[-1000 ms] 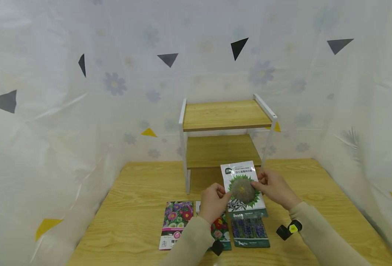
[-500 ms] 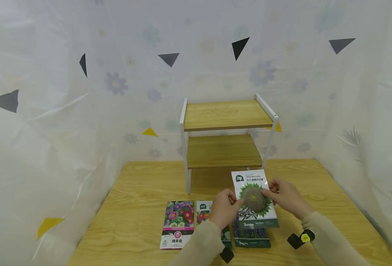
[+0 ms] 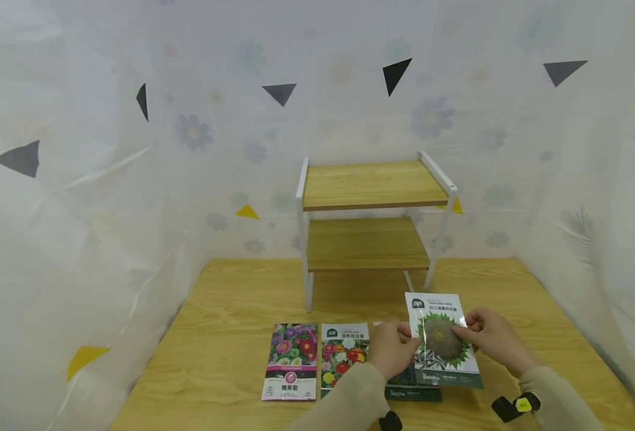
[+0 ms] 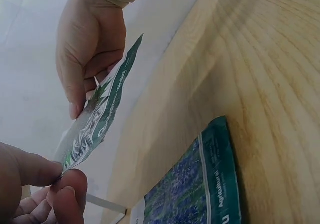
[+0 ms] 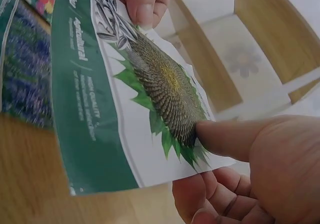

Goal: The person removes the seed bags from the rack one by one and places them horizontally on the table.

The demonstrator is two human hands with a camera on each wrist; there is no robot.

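Observation:
Both hands hold a white and green seed packet [image 3: 441,341] printed with a sunflower head. The left hand [image 3: 392,347] pinches its left edge between thumb and fingers, and the right hand [image 3: 497,338] pinches the right edge. In the left wrist view the packet [image 4: 95,119] is tilted and raised off the table. Partly hidden under it and the left hand lies a packet with purple flower spikes [image 4: 187,184]. To the left, a packet of mixed red, white and yellow flowers [image 3: 344,356] lies flat, its lower part covered by the left arm. Leftmost is a pink-banded flower packet [image 3: 290,362].
A two-tier wooden shelf [image 3: 376,185] with a white frame stands at the back of the wooden table [image 3: 220,335]. Pale plastic sheeting [image 3: 96,239] with flower prints and black and yellow triangles hangs behind and at both sides.
Both hands have carried the sunflower packet rightward and lower, nearer the table. More of the mixed-flower packet now shows, while the left hand covers part of the purple-flower packet. The view has shifted slightly.

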